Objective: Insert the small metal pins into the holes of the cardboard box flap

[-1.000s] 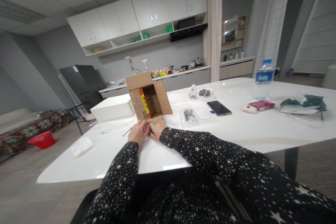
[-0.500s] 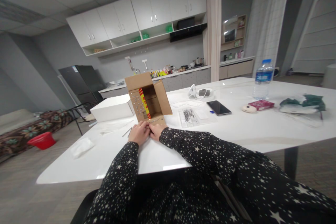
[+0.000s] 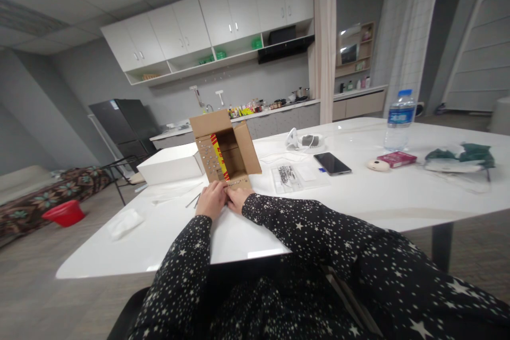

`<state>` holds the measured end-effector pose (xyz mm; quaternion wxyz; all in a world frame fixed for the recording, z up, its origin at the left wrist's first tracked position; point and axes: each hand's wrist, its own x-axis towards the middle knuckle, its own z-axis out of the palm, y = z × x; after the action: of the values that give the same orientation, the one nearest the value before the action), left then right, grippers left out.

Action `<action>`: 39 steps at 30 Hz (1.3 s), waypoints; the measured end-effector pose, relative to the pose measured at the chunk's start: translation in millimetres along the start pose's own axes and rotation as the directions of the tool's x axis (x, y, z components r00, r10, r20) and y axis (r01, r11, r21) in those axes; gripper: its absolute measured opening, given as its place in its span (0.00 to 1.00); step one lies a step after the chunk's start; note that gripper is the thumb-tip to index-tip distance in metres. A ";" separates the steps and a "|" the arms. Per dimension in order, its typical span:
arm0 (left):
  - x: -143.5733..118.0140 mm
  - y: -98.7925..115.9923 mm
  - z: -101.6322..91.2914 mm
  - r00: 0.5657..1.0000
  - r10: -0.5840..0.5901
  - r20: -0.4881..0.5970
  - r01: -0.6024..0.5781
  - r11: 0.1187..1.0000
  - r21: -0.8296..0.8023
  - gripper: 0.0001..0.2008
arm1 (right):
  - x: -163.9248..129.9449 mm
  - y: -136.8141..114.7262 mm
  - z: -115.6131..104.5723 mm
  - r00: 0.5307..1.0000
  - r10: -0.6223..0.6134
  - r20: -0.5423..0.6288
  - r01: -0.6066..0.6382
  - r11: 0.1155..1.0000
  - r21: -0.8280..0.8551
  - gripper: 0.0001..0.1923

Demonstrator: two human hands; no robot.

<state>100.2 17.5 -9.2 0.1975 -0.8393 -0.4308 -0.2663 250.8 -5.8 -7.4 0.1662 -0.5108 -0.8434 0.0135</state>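
An open cardboard box (image 3: pixel 207 156) stands on the white table, its flaps folded outward and a yellow and red strip on its front. Small shiny dots sit in rows on the cardboard. At the box's lower front edge my left hand (image 3: pixel 212 201) is closed, fingers bent. Right beside it, my right hand (image 3: pixel 239 199) is closed too, its fingertips meeting those of the left. Whatever lies between the fingers is hidden or too small to make out. Thin dark sticks (image 3: pixel 193 201) lie just left of my left hand.
Left of the cardboard stands a white box (image 3: pixel 171 163), with crumpled white tissue (image 3: pixel 124 223) nearer me. To the right are a clear case of small metal pieces (image 3: pixel 286 176), a phone (image 3: pixel 332 163), a pink box (image 3: pixel 396 159) and a water bottle (image 3: pixel 399 122).
My left hand has shifted very slightly up and to the right, with a small change in its fingers. My right hand and the box have stayed in place.
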 end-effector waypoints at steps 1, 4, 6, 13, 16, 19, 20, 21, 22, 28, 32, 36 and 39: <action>0.7 0.1 0.4 1.000 0.008 -0.001 -0.008 1.000 0.003 0.11 | 0.3 0.2 0.3 1.000 0.002 0.001 -0.002 1.000 0.002 0.20; 2.6 1.1 0.9 0.999 0.036 0.024 -0.036 0.999 0.000 0.13 | 1.4 0.9 1.7 1.000 0.012 -0.007 -0.012 1.000 0.011 0.21; 3.3 1.7 0.8 0.997 0.049 0.052 -0.049 0.999 -0.010 0.14 | 2.1 1.1 2.8 1.000 0.016 -0.014 -0.016 1.000 0.018 0.24; 3.1 0.5 2.2 0.992 0.083 0.100 -0.079 0.996 -0.035 0.17 | 2.8 1.0 3.6 1.000 0.018 -0.010 -0.017 1.000 0.019 0.27; 3.5 0.9 2.7 0.990 0.098 0.099 -0.094 0.995 -0.043 0.17 | 2.1 0.8 2.9 1.000 0.009 -0.017 -0.009 1.000 0.021 0.27; 4.4 1.8 2.9 0.990 0.109 0.095 -0.105 0.994 -0.041 0.17 | 1.8 0.6 2.9 1.000 0.011 -0.022 -0.011 1.000 0.027 0.27; 4.8 2.1 3.1 0.989 0.112 0.095 -0.109 0.993 -0.038 0.17 | 1.8 0.7 3.1 1.000 0.013 -0.025 -0.013 1.000 0.028 0.27; 5.1 2.2 3.4 0.988 0.118 0.096 -0.115 0.993 -0.037 0.18 | 1.9 0.9 3.4 1.000 0.015 -0.027 -0.015 0.999 0.030 0.26; 5.5 2.2 3.8 0.988 0.125 0.095 -0.122 0.992 -0.035 0.18 | 2.1 1.1 3.6 0.999 0.018 -0.029 -0.017 0.999 0.031 0.26; 7.8 1.2 6.5 0.981 0.168 0.101 -0.169 0.986 0.005 0.19 | 2.6 1.5 3.0 1.000 0.021 -0.017 -0.021 0.999 0.030 0.23; 9.8 2.2 6.6 0.978 0.178 0.109 -0.182 0.983 0.026 0.19 | 1.2 -0.3 0.3 1.000 0.027 -0.004 -0.027 1.000 0.008 0.20; 11.5 3.6 6.8 0.977 0.185 0.110 -0.190 0.981 0.029 0.18 | -0.9 -2.9 -3.5 0.999 0.037 0.003 -0.037 0.999 -0.003 0.19; 13.0 4.9 6.3 0.977 0.184 0.110 -0.190 0.980 0.052 0.18 | -2.0 -4.0 -5.5 0.999 0.043 0.006 -0.043 0.999 0.001 0.19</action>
<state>112.4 26.4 -6.6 0.2249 -0.8824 -0.3677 -0.1888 249.8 -10.2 -2.0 0.1638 -0.5288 -0.8326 0.0192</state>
